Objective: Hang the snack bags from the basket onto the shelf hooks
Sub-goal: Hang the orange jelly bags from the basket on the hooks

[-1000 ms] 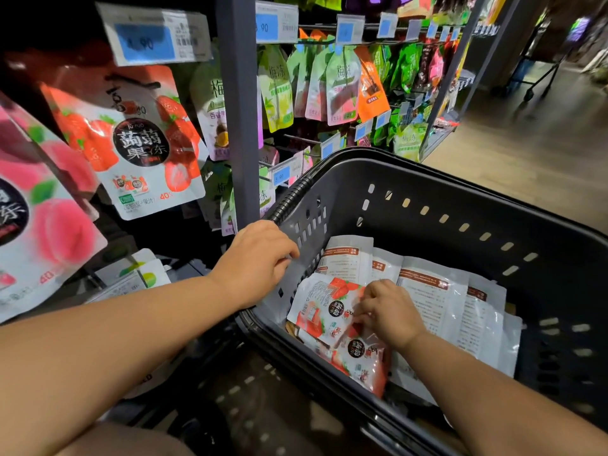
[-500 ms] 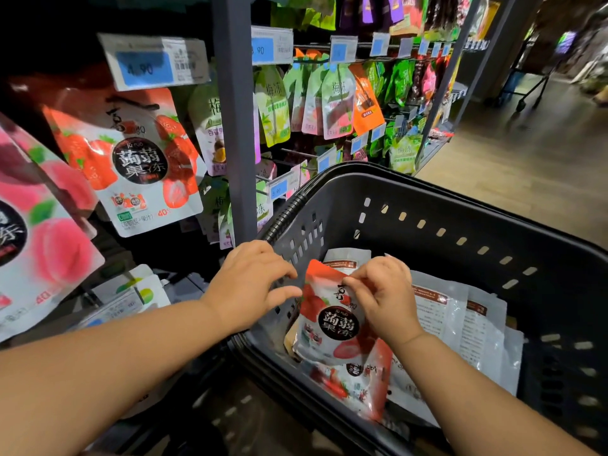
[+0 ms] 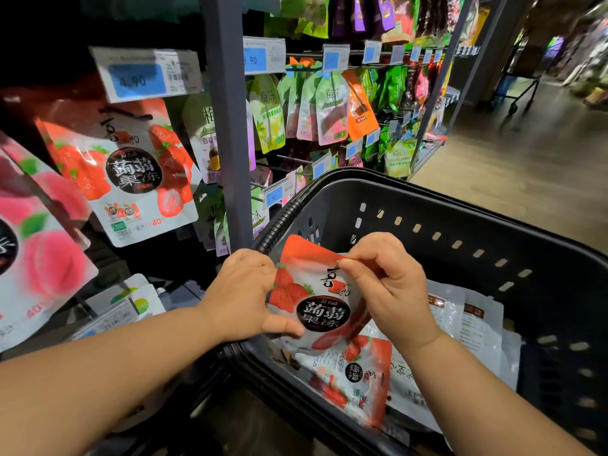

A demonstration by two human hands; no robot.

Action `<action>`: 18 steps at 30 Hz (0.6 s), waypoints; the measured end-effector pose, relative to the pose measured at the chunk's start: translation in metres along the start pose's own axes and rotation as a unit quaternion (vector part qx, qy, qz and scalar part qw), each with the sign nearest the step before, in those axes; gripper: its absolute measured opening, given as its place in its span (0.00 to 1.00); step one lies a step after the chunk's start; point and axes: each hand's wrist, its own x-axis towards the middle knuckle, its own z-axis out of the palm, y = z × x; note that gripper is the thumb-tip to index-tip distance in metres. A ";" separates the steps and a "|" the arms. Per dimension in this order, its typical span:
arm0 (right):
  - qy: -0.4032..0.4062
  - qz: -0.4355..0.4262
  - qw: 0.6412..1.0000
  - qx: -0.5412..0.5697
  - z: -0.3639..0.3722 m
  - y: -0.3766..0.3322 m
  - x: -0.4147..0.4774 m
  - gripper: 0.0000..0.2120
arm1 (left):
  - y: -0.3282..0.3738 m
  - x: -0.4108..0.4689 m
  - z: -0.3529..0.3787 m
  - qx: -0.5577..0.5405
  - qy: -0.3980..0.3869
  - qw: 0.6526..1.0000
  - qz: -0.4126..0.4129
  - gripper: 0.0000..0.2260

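A strawberry snack bag (image 3: pixel 312 297), red and white with a black round label, is held upright over the black basket (image 3: pixel 427 209). My right hand (image 3: pixel 385 291) pinches its top right edge. My left hand (image 3: pixel 243 294) grips its left side, thumb across the lower front. More snack bags (image 3: pixel 358 376) lie in the basket, several with their white backs up. A matching strawberry bag (image 3: pixel 128 172) hangs on the shelf at the left, under a blue price tag (image 3: pixel 141 77).
A grey shelf upright (image 3: pixel 227 126) stands between the hanging strawberry bag and the basket. Pink peach bags (image 3: pixel 36 245) hang at far left. Green, orange and purple bags (image 3: pixel 329 106) fill hooks beyond. An open aisle floor (image 3: pixel 513 179) lies to the right.
My right hand lifted a strawberry bag from the pile in the basket and stood it upright. My left hand left the basket rim and took hold of the bag's left side.
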 end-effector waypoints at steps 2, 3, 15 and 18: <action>0.007 0.013 1.000 0.008 0.003 -0.001 -0.001 0.02 | 0.001 -0.002 -0.002 -0.035 -0.001 0.999 -0.017 0.39; 0.012 0.024 1.000 0.013 0.005 -0.001 -0.001 0.03 | 0.002 -0.003 -0.004 -0.055 -0.006 0.998 -0.028 0.39; 0.020 0.229 0.971 0.058 -0.001 0.017 -0.004 0.04 | 0.002 -0.006 -0.001 -0.070 -0.007 0.997 -0.026 0.40; 0.001 0.322 0.947 0.015 -0.007 0.048 -0.018 0.03 | -0.006 -0.005 0.008 -0.093 -0.029 0.994 -0.055 0.47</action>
